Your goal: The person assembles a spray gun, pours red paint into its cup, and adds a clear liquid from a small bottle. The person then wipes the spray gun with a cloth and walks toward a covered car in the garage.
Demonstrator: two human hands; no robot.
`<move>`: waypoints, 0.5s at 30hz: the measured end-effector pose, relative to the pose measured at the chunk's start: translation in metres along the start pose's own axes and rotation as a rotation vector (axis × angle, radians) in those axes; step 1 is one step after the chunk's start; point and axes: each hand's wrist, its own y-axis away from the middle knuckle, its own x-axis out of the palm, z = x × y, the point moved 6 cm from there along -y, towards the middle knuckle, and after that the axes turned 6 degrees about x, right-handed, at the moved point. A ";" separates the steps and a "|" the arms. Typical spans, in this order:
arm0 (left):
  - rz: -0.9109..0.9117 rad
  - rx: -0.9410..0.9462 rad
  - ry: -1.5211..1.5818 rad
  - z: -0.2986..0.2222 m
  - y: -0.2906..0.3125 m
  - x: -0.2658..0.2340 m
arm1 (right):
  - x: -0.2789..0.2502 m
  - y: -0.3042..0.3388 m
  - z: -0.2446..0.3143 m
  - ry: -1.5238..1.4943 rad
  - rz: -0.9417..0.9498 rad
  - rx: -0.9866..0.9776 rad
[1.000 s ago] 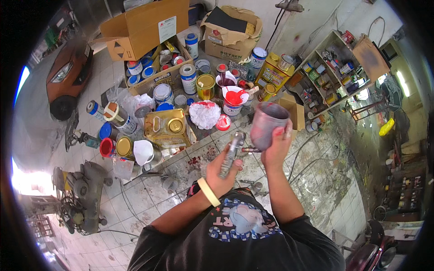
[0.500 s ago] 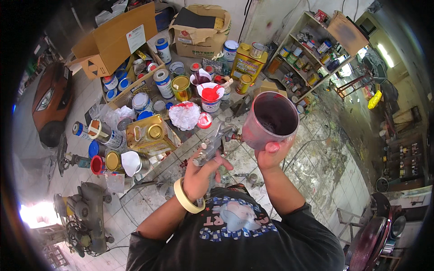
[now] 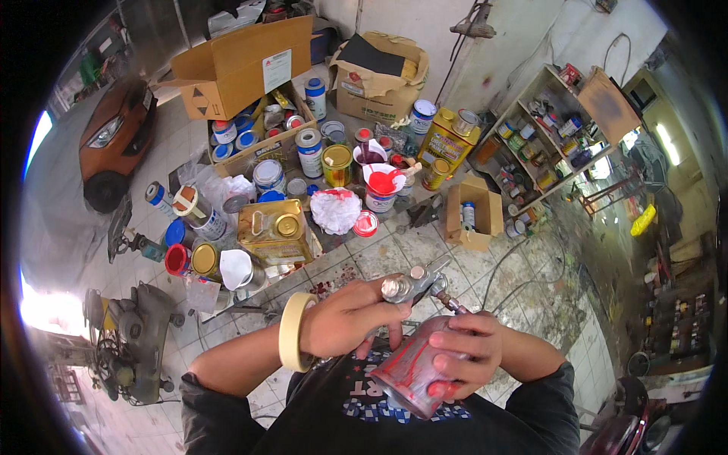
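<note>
My left hand (image 3: 345,322) is wrapped around the handle of a metal spray gun (image 3: 409,285). A roll of masking tape (image 3: 290,334) rings my left wrist. A fitting joins the gun to its paint cup (image 3: 409,368), which is streaked with red. My right hand (image 3: 476,353) grips that cup from the side, with several fingers spread over its wall. The cup lies tipped close to my shirt, wide end toward my body, and its inside is hidden.
Ahead are an open tub of red paint (image 3: 381,186), crumpled white cloth (image 3: 336,211), a gold rectangular can (image 3: 274,231) and several paint cans. A small cardboard box (image 3: 472,220) stands right of them, near shelves (image 3: 531,136). An air compressor (image 3: 133,345) sits left; a hose (image 3: 523,284) crosses the floor.
The paint cup has come down toward my body and tipped over, so its outer wall shows instead of its inside. The spray gun has turned with it. The view has swung left.
</note>
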 end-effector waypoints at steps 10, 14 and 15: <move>-0.020 0.492 -0.445 -0.007 0.007 0.017 | -0.019 -0.001 -0.016 -0.099 -0.253 0.344; -0.086 0.480 -0.403 -0.003 0.009 0.020 | -0.014 0.012 -0.021 -0.173 -0.350 0.426; -0.109 0.418 -0.402 -0.003 0.008 0.021 | -0.012 0.016 -0.022 -0.185 -0.374 0.441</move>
